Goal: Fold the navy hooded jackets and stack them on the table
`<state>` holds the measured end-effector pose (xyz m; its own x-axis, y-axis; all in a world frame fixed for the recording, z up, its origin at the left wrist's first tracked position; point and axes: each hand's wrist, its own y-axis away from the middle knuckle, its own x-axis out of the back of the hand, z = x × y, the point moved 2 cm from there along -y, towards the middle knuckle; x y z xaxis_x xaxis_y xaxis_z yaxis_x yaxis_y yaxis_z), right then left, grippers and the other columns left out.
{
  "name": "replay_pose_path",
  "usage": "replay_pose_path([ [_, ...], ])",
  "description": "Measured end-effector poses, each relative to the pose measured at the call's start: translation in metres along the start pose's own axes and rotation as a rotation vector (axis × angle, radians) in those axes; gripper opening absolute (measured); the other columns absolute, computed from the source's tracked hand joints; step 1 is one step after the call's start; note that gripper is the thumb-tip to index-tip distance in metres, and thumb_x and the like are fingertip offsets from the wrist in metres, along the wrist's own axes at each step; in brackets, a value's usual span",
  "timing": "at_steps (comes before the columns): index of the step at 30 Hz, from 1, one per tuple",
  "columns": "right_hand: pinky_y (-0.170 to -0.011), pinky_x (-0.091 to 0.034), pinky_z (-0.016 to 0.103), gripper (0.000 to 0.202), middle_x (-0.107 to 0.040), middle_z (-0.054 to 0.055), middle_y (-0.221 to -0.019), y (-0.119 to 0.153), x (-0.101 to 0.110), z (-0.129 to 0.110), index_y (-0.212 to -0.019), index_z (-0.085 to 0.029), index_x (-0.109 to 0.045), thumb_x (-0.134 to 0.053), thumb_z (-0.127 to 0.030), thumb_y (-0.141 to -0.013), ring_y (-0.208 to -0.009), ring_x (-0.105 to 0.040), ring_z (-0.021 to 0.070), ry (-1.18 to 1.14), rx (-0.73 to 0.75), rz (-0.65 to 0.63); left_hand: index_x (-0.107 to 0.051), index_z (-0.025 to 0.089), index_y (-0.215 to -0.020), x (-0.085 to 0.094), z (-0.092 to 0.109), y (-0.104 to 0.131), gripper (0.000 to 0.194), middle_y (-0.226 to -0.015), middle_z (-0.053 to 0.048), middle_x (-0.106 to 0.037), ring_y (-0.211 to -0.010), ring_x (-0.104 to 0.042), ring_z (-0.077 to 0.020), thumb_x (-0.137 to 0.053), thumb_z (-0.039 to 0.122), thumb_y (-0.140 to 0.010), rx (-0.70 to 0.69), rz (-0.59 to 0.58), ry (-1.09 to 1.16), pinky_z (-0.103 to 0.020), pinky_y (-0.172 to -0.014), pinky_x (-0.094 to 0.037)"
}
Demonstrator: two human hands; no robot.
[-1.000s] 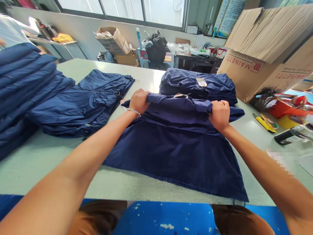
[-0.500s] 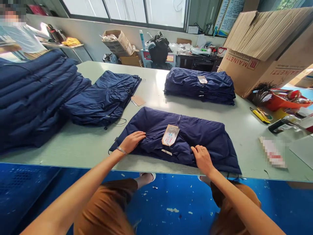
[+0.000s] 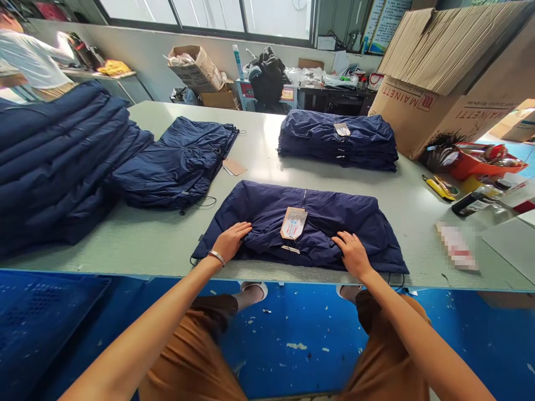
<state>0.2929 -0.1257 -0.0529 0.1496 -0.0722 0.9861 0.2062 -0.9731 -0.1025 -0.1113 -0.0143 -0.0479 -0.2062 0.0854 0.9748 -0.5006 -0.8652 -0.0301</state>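
A navy jacket (image 3: 340, 209), folded into a wide bundle, lies at the front edge of the table. A paper hang tag (image 3: 293, 224) rests on its middle, just under the zip. My left hand (image 3: 231, 240) lies on the left part of the jacket with its fingers stretched out. Opposite it, my right hand (image 3: 352, 253) rests on the right part, fingers spread over the fabric. Neither hand grips anything. Black cord loops stick out at the jacket's lower corners.
Large navy garments (image 3: 62, 167) are piled at the left, beside another navy garment (image 3: 167, 167). Further back sits a stack of folded jackets (image 3: 338, 142). Cardboard boxes (image 3: 405, 111), a yellow cutter (image 3: 438, 187) and a dark bottle (image 3: 474, 201) stand or lie right. A person (image 3: 33, 61) is far left.
My right hand has moved slightly up on the jacket, and its fingers lie flatter. The jacket's lower edge has drawn back a little from the table edge. The view has shifted slightly.
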Motion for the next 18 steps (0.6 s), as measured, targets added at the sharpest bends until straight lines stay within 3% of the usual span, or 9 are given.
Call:
replay_pose_path([
  [6, -0.117, -0.029, 0.053, 0.073, -0.052, 0.008, -0.149, 0.009, 0.000, 0.038, -0.137, -0.022, -0.057, -0.041, 0.004, -0.070, -0.141, -0.043, 0.0255, -0.033, -0.014, 0.013, -0.065, 0.010, -0.128, -0.016, 0.036, 0.009, 0.060, -0.142, -0.012, -0.057, -0.135, -0.051, -0.0238, -0.039, 0.002, -0.074, -0.043, 0.066, -0.025, -0.044, -0.119, -0.037],
  [10, -0.117, -0.025, 0.060, 0.076, -0.050, 0.007, -0.151, 0.012, -0.002, 0.051, -0.140, -0.024, -0.054, -0.040, 0.003, -0.071, -0.143, -0.040, 0.0260, -0.032, -0.014, -0.009, -0.067, 0.012, -0.126, -0.025, 0.045, 0.014, 0.057, -0.139, -0.011, -0.060, -0.132, -0.055, -0.0254, -0.041, 0.004, -0.075, -0.054, 0.118, -0.018, -0.046, -0.115, -0.043],
  [14, -0.118, -0.025, 0.060, 0.075, -0.045, 0.006, -0.155, 0.018, -0.001, 0.055, -0.145, -0.026, -0.049, -0.043, 0.000, -0.074, -0.145, -0.038, 0.0262, 0.009, 0.017, -0.013, -0.067, 0.014, -0.124, -0.020, 0.045, 0.021, 0.056, -0.136, -0.011, -0.063, -0.128, -0.058, -0.0256, -0.043, 0.007, -0.074, -0.096, 0.158, -0.012, -0.046, -0.113, -0.045],
  [18, -0.117, -0.024, 0.063, 0.072, -0.042, 0.006, -0.157, 0.027, -0.001, 0.059, -0.148, -0.025, -0.047, -0.045, -0.005, -0.078, -0.146, -0.034, 0.0298, 0.077, -0.045, 0.014, -0.065, 0.019, -0.129, -0.008, 0.051, 0.035, 0.055, -0.136, -0.008, -0.063, -0.131, -0.056, -0.0247, -0.042, 0.010, -0.080, -0.170, 0.281, -0.021, -0.050, -0.118, -0.036],
])
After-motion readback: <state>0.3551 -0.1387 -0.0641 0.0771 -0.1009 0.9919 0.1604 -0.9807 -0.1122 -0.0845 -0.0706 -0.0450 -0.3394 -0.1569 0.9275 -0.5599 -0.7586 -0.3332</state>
